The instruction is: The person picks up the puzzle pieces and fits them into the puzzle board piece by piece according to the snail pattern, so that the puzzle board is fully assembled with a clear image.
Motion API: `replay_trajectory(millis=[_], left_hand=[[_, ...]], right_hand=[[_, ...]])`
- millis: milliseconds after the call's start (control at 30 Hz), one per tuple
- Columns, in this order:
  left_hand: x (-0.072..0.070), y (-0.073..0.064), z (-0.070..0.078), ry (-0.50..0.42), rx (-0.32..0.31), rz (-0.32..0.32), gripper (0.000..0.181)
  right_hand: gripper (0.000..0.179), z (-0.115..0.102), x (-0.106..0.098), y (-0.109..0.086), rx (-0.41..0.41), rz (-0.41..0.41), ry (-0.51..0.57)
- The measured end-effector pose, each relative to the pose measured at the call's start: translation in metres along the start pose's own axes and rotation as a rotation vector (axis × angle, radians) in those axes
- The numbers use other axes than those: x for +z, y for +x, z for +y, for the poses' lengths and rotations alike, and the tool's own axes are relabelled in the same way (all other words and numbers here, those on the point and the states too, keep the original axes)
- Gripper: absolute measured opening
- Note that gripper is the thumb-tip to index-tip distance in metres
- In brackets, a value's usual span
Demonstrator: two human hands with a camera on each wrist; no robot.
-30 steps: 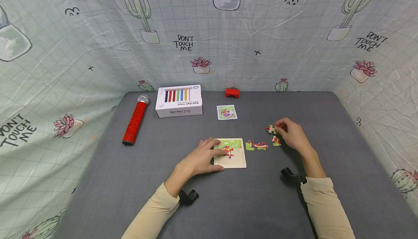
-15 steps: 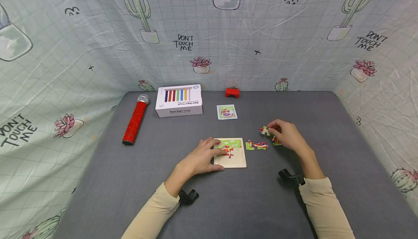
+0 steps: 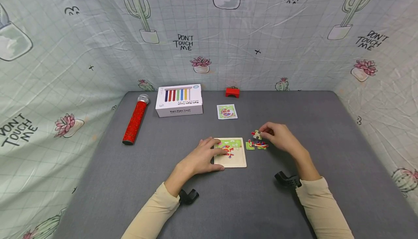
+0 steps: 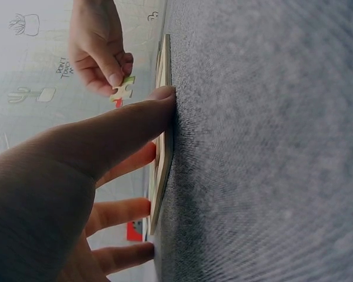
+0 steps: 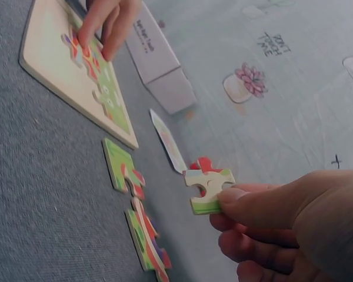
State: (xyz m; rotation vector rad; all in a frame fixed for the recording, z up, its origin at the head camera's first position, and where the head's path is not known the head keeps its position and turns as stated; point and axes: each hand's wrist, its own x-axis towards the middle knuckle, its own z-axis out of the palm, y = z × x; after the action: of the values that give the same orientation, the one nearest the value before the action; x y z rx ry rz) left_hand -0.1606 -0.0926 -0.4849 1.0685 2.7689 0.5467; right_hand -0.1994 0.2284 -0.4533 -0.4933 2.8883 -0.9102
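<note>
A pale wooden puzzle board (image 3: 238,161) lies on the table, its far part filled with green and red pieces. My left hand (image 3: 200,158) rests spread on the board's left side; its thumb touches the near edge. Between thumb and fingers my right hand (image 3: 283,137) pinches a jigsaw puzzle piece (image 5: 210,191), cream with green and red parts. It is held up, to the right of the board, beyond two loose pieces. One of those is a green corner piece (image 5: 120,166); the other is a red-and-green piece (image 5: 146,238). Another loose piece is hidden under my right hand in the head view.
A small picture card (image 3: 226,112) lies beyond the board, with a red block (image 3: 232,93) near the back edge. Back left are a white box (image 3: 179,101) and a red glittery microphone-shaped toy (image 3: 134,122). A printed curtain (image 3: 209,32) hangs behind the table.
My right hand has carried the puzzle piece left toward the board, and now covers the loose piece that lay beside it. The left hand stays put on the board.
</note>
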Motion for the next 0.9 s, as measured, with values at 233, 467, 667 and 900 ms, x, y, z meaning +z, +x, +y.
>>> replay_trajectory(millis=[233, 467, 667, 900], left_hand=[[0.000, 0.000, 0.000, -0.004, -0.005, -0.006, 0.054], [0.001, 0.001, -0.002, -0.010, -0.009, -0.011, 0.053], [0.001, 0.002, -0.002, 0.003, 0.007, -0.008, 0.054], [-0.001, 0.001, -0.001, -0.001, 0.002, -0.010, 0.054]], right_hand=[[0.011, -0.007, 0.008, 0.003, -0.038, -0.013, 0.025], [0.008, -0.018, 0.019, 0.004, -0.088, -0.045, 0.054], [0.008, -0.025, 0.029, 0.005, -0.111, -0.080, 0.050], [0.007, -0.030, 0.040, 0.007, -0.139, -0.091, 0.063]])
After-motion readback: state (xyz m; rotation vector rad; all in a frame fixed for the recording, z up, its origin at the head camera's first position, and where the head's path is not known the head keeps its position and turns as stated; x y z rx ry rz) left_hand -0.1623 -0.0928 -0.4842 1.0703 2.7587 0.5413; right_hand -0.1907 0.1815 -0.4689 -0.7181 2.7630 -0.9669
